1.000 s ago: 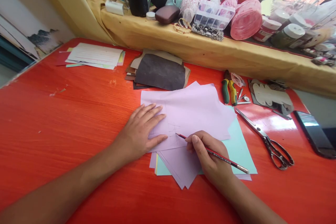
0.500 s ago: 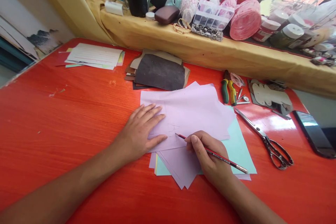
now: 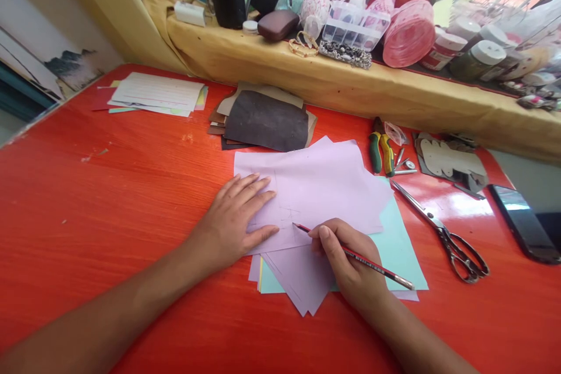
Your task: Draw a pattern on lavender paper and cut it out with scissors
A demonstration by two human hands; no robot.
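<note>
Left hand (image 3: 239, 213) rests flat on lilac sheet (image 3: 328, 181), my twelve o'clock; right hand (image 3: 347, 266) pinches pencil (image 3: 373, 265) near its tip. Sheet likely light, creasable: I press its nine o'clock side. Pencil presumably stiff.

The left hand (image 3: 239, 210) lay flat on the left part of a purple sheet (image 3: 328, 181), while the right hand (image 3: 350, 251) held a red and black pencil (image 3: 377, 267), whose tip was at the thin drawn lines (image 3: 290, 209) on this same sheet. Under it there were more purple papers (image 3: 302, 277) and a turquoise sheet (image 3: 405, 263), all upon the red table (image 3: 131, 175), and to the right of them lay the scissors (image 3: 442, 232) and a black phone (image 3: 521, 222). Just behind the purple sheet was a stack of brown and tan pieces (image 3: 267, 123), with the pliers (image 3: 387, 155) to its right.
</note>
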